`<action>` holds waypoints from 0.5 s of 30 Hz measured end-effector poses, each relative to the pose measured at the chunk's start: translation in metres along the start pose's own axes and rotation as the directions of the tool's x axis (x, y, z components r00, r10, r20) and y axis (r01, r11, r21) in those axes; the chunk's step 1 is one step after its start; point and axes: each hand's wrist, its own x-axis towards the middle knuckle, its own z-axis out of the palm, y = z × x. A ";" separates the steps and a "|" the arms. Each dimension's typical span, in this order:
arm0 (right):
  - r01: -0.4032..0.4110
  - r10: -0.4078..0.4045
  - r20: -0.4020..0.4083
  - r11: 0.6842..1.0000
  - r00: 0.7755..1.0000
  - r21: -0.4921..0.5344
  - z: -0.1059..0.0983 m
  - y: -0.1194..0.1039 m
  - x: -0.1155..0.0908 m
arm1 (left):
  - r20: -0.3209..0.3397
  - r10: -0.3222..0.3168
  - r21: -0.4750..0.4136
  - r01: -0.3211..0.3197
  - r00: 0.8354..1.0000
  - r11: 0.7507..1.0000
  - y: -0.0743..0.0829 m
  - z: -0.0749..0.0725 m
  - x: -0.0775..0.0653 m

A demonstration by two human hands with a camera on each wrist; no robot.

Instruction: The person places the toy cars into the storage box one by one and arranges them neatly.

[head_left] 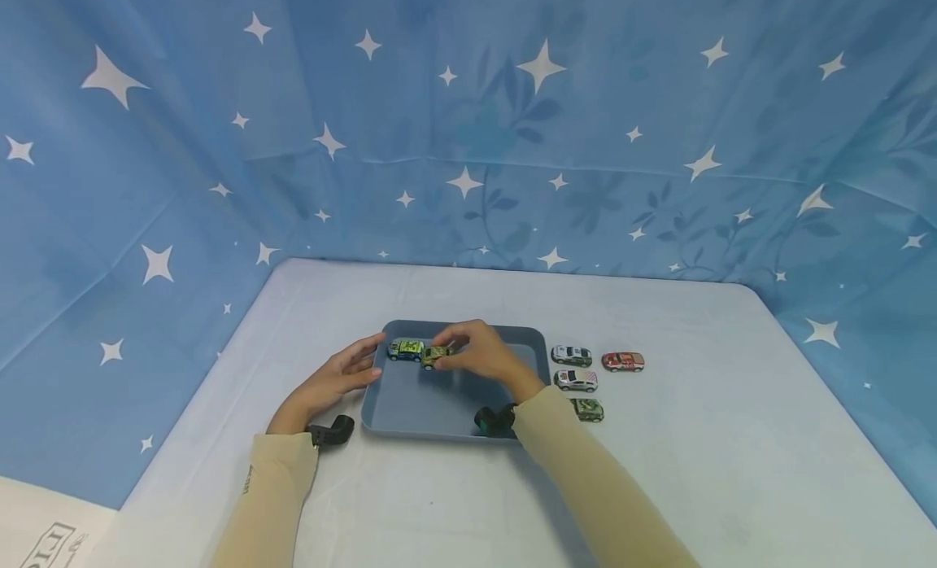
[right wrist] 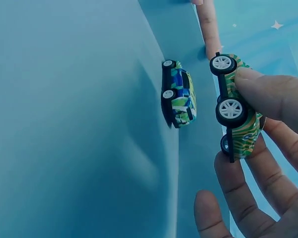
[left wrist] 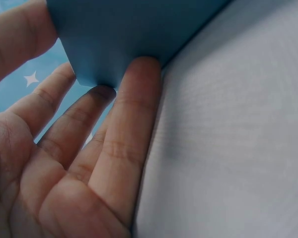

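Observation:
My right hand (head_left: 479, 355) pinches a green-and-orange striped toy car (right wrist: 236, 106) between thumb and fingers, above the far left part of a blue-grey tray (head_left: 432, 409). Its white-spoked wheels and dark underside show in the right wrist view. In the tray's far left corner stands a blue-and-yellow-green toy car (head_left: 406, 350), close to the held one. At the tray's left side my left hand (head_left: 337, 381) has its fingers extended, and the fingertips (left wrist: 143, 72) touch the outer wall.
Right of the tray stand a white-and-dark toy car (head_left: 572, 356), a white-and-silver one (head_left: 576, 380) and a green camouflage one (head_left: 588, 410), partly hidden by the right sleeve. A red toy car (head_left: 623, 361) stands farther right. A blue star-patterned curtain (head_left: 468, 128) borders the white table (head_left: 732, 438).

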 end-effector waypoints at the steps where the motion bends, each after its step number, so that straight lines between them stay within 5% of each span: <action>1: -0.003 0.003 0.001 1.000 1.000 -0.003 0.001 -0.001 0.001 | -0.001 -0.002 0.000 0.002 1.000 1.000 0.000 0.000 0.000; 15: -0.046 0.048 0.034 0.997 0.998 -0.067 0.018 -0.018 0.013 | 0.003 -0.002 -0.004 0.002 1.000 1.000 -0.002 -0.001 0.000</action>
